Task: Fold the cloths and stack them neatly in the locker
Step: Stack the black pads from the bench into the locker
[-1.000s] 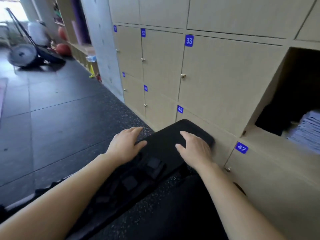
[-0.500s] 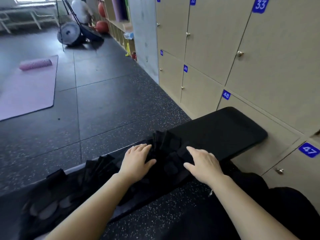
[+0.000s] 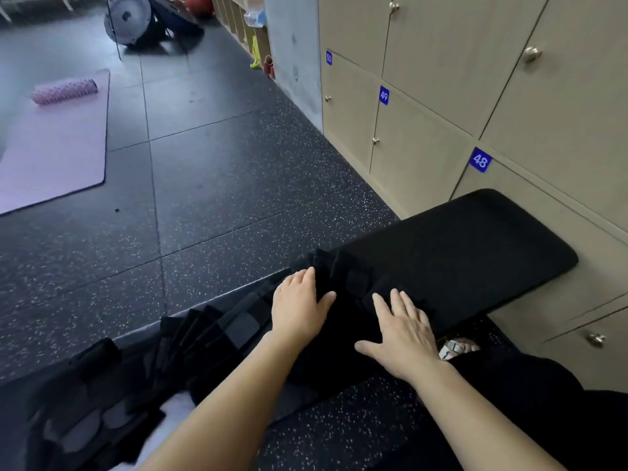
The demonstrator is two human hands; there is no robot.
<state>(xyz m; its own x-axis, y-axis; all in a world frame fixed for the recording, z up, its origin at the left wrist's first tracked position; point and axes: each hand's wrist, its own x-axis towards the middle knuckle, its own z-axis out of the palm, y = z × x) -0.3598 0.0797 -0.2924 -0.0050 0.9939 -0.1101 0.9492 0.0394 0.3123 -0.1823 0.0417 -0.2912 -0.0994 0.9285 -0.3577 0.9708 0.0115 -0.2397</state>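
Observation:
A black cloth (image 3: 343, 287) lies bunched on a long black padded bench (image 3: 458, 246) whose far end touches the lockers. My left hand (image 3: 299, 305) lies flat on the cloth's left side, fingers straight. Flat on its right side is my right hand (image 3: 401, 329), fingers spread. More black cloth with sheer pleated panels (image 3: 112, 392) trails along the bench to the lower left. The wall of beige lockers (image 3: 530, 107) shows only shut doors, numbered 48, 49 and 50; no open compartment is in view.
Dark speckled rubber floor (image 3: 217, 185) spreads to the left. A purple mat (image 3: 51, 147) with a pink roller (image 3: 64, 91) lies at far left. Gym gear (image 3: 136, 18) stands at the back. A grey pillar (image 3: 292, 52) meets the lockers. My dark-clad leg (image 3: 530, 413) is at lower right.
My view has swung left and down, so the open locker has left the frame. Both hands have slid back along the bench from its bare far end onto the bunched cloth.

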